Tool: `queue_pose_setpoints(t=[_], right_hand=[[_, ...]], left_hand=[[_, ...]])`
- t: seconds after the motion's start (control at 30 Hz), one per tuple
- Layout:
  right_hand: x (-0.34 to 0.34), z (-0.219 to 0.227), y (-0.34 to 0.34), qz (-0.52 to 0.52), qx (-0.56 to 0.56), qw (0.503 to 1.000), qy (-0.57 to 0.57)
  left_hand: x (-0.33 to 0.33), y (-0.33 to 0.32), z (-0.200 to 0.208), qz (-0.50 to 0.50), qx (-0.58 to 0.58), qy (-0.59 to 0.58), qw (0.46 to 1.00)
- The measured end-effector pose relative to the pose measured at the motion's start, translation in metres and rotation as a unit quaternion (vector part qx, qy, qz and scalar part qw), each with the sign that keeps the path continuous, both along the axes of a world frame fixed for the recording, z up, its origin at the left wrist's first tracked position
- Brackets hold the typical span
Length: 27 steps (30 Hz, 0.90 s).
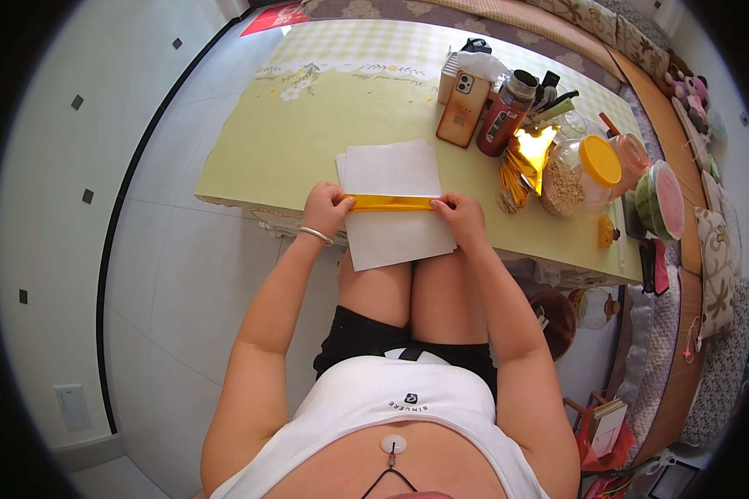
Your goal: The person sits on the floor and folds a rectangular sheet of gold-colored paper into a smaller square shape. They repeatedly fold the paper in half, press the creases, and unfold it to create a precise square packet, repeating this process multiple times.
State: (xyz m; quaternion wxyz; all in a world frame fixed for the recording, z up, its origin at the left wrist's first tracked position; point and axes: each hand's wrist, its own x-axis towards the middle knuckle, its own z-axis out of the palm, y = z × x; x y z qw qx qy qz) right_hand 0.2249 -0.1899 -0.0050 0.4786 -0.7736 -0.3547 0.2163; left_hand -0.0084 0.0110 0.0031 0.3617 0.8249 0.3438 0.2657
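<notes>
A narrow strip of shiny gold paper (391, 204) is stretched level between my two hands at the near edge of the table. Its left end is pinched by my left hand (326, 208), thumb on top. At the other end, my right hand (461, 218) grips it the same way. Under the strip lie white paper sheets (391, 169), some on the table, while a lower part (399, 241) hangs past the edge over my thighs. Whether the strip is folded in layers I cannot tell.
The table has a pale green cloth (283, 150). Toward the right stand a phone (463, 108), a dark red flask (508, 112), crumpled gold packaging (528, 158), a yellow-lidded jar (570, 179) and a cut watermelon (659, 200). A brown bin (551, 320) is on the floor below.
</notes>
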Motion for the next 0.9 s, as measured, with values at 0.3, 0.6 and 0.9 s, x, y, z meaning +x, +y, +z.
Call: queue_pose_setpoints(t=[0.3, 0.6, 0.9], right_hand=[[-0.013, 0.021, 0.003, -0.042, -0.071, 0.994, -0.072], [-0.014, 0.020, 0.006, -0.044, -0.111, 0.985, -0.124], [-0.024, 0.022, 0.010, -0.048, -0.128, 0.960, -0.246]], left_hand=[[-0.001, -0.011, 0.000, 0.012, 0.095, -0.019, 0.995], [0.001, -0.015, 0.003, 0.015, 0.112, -0.020, 0.993], [0.001, -0.015, 0.002, 0.004, 0.136, 0.053, 0.989]])
